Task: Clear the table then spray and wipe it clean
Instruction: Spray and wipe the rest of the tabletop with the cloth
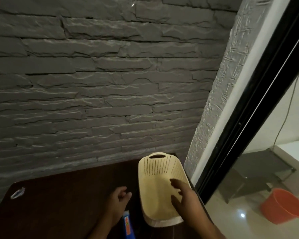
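Note:
A dark brown table (pixel 62 209) fills the lower left of the head view. A cream perforated plastic basket (pixel 155 185) stands on its right side, near the wall corner. My right hand (pixel 181 195) reaches over the basket's right rim with fingers spread and loosely bent; I cannot tell if they touch it. My left hand (pixel 119 197) hovers just left of the basket, fingers loosely curled and holding nothing. A blue box with a red and white label (pixel 128 226) lies on the table below my left wrist. A small crumpled clear wrapper (pixel 17 193) sits near the table's far left corner.
A grey stone-brick wall (pixel 93 83) rises right behind the table. To the right runs a black-framed glass partition (pixel 248 118). Beyond it, on a glossy tiled floor, stand an orange bucket (pixel 283 211) and a grey metal stand (pixel 259 171).

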Demonstrator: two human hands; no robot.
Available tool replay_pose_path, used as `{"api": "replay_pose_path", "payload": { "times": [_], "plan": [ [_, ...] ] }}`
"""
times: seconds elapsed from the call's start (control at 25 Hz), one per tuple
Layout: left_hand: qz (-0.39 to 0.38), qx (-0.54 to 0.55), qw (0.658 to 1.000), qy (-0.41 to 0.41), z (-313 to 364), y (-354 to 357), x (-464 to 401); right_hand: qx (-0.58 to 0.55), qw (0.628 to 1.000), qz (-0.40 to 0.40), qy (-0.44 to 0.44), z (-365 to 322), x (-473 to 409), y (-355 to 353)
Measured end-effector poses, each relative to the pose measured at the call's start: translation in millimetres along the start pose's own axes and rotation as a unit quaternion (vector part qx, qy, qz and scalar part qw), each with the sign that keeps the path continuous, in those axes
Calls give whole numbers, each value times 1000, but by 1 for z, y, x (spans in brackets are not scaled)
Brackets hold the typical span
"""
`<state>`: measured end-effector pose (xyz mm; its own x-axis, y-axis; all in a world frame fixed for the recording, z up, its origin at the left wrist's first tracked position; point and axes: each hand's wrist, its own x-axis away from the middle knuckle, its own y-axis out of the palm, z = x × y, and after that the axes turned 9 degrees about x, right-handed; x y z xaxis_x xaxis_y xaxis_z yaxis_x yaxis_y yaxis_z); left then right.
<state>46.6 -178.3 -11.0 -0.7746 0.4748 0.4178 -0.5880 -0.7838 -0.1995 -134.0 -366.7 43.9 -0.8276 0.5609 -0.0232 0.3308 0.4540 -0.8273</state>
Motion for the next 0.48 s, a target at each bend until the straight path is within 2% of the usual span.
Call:
{"api": "replay_pose_path", "payload": {
  "times": [0.08, 0.2, 0.36, 0.48],
  "plan": [
    [-23, -13, 1000, -17, 13, 10, -17, 40, 997, 53, 26, 14, -27, -8],
    [-40, -37, 998, -45, 23, 19, -36, 92, 992, 49, 71, 40, -52, -6],
    [-78, -52, 990, -108, 26, 29, -52, 92, 983, -3, 158, 71, -65, 4],
    [-88, -63, 989, -102, 19, 32, -57, 51, 972, -66, 218, 80, -68, 19]
  ]
}}
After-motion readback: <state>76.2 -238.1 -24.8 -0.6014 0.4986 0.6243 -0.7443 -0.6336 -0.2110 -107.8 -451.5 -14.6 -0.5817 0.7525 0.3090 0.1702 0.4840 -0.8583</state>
